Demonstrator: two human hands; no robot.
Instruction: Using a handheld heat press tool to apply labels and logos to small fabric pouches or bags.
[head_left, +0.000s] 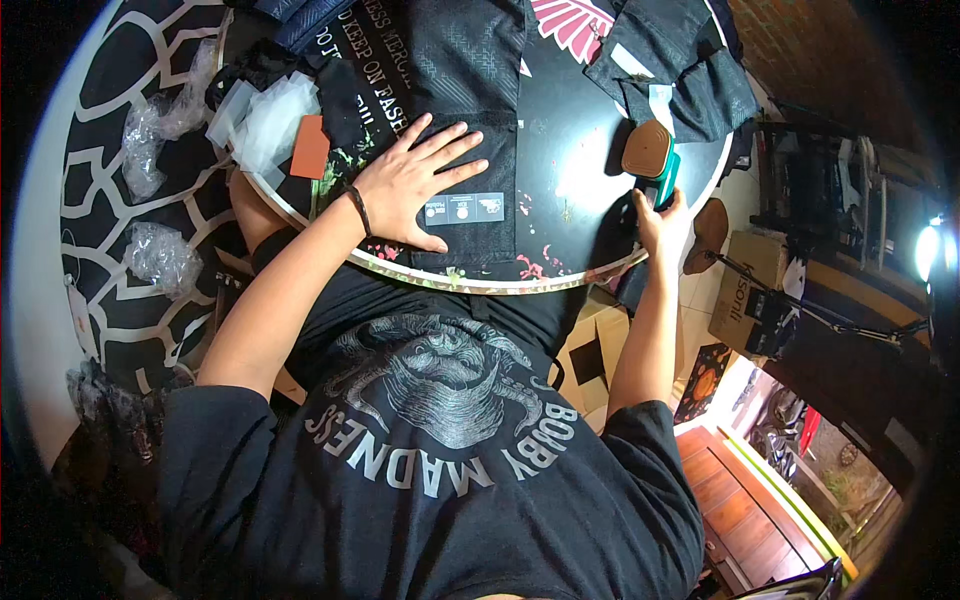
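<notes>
My left hand (424, 184) lies flat with spread fingers on dark patterned fabric (469, 82), beside a grey printed label (465, 208) on it. My right hand (661, 221) grips the green handle of a handheld device (649, 150) with a brown, ridged, rounded-square face, held over the right side of the round black table (551, 169). What kind of device it is cannot be told for sure. The fabric reaches close to the table's near edge. Another folded dark fabric piece (709, 97) with pale labels lies beyond the device.
A stack of translucent sheets (274, 124) and an orange-brown card (310, 148) lie at the table's left edge. Crumpled clear plastic (163, 259) rests on the patterned surface at left. A cardboard box (746, 296) and a jointed lamp arm (832, 322) stand at right.
</notes>
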